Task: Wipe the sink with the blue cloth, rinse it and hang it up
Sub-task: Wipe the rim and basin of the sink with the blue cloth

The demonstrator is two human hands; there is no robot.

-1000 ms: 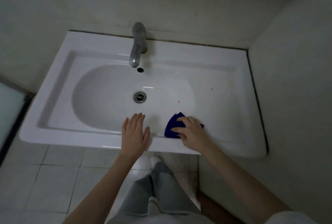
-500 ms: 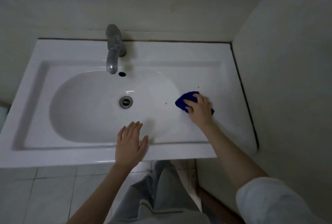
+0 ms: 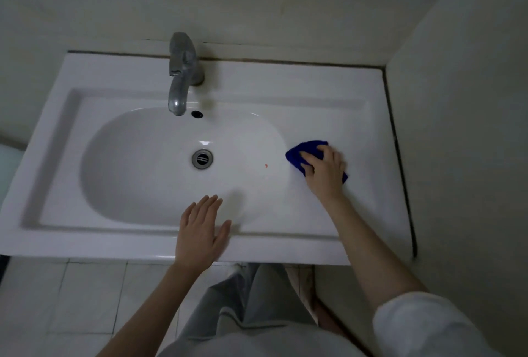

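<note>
The white sink (image 3: pixel 314 90) fills the middle of the view, its oval basin left of centre. A bunched blue cloth (image 3: pixel 303 150) lies on the flat ledge just right of the basin's edge. My right hand (image 3: pixel 325 173) covers most of the cloth and grips it, fingers curled over it and thumb against its near side. Only the cloth's left part and a corner at the right show. My left hand (image 3: pixel 200 230) rests flat on the sink's front rim, fingers straight and pointing into the basin. A small orange speck (image 3: pixel 266 166) sits on the basin's right slope.
A grey metal tap (image 3: pixel 181 76) stands at the back, its spout over the basin above the overflow hole (image 3: pixel 197 113). The drain (image 3: pixel 202 158) is in the basin's middle. A wall (image 3: pixel 457 128) closes the sink's right side. White floor tiles (image 3: pixel 71 299) lie below.
My right hand slid the blue cloth from the front rim back and to the right along the ledge. My left hand stayed flat on the front rim. The camera shifted.
</note>
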